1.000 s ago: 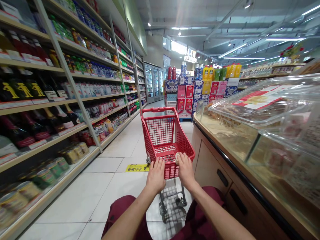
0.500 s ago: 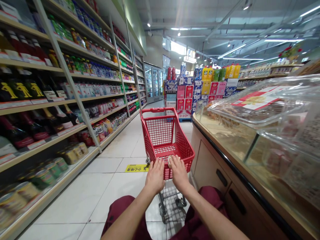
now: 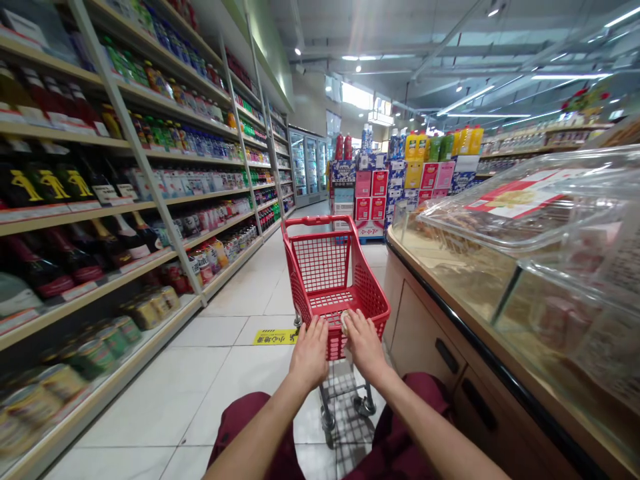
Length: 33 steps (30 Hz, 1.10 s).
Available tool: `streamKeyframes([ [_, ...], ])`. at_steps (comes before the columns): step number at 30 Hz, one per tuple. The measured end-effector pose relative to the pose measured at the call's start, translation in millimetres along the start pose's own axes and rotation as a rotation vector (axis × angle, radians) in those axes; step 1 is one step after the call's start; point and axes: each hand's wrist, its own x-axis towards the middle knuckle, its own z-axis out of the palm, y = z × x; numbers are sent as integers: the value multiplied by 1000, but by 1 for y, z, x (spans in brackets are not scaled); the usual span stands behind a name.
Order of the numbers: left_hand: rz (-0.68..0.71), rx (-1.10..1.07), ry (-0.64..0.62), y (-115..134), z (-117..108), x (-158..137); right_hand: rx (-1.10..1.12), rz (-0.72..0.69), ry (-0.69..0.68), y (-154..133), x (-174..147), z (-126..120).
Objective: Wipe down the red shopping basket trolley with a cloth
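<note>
A small red shopping cart [image 3: 320, 270] stands in front of me, its plastic basket bare inside and its near end at my hands. My left hand [image 3: 310, 350] lies over the near left corner of the basket rim, fingers together and hooked over the edge; its thumb is hidden. Just beside it, my right hand [image 3: 366, 341] is on the near rim, pressing a small whitish cloth [image 3: 345, 321] under its fingers. Most of the cloth is covered by the hand. Below the basket, the cart's metal legs and wheels [image 3: 327, 419] rest on the floor between my knees.
Shelves of bottles and cans [image 3: 200, 193] run along the left. Close on the right is a wooden counter [image 3: 425, 320] with a clear plastic cover [image 3: 490, 193]. Stacked drink cartons [image 3: 371, 193] stand ahead, and a yellow floor sticker [image 3: 275, 337] lies left of the cart.
My right hand, with the cloth, has shifted slightly right along the near rim. The left hand stays on its corner, and the cart looks almost unmoved.
</note>
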Motion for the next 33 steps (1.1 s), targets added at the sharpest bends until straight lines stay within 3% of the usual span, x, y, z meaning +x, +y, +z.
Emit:
streamKeyframes([
  [6, -10, 6, -1, 2, 0, 0, -57, 223, 41, 25, 4, -10],
  [12, -4, -9, -24, 4, -4, -1, -9, 16, 36, -1, 0, 2],
  [18, -4, -19, -11, 4, -1, 0, -38, 226, 85, 31, 2, -4],
  [24, 3, -13, 0, 2, 1, 0, 4, 7, 38, -2, -1, 5],
  [30, -1, -24, 16, 5, 4, 0, -9, 219, 96, 31, 2, 0],
  [33, 34, -3, 34, 1, -4, 5, 39, 89, 111, 25, 1, 6],
])
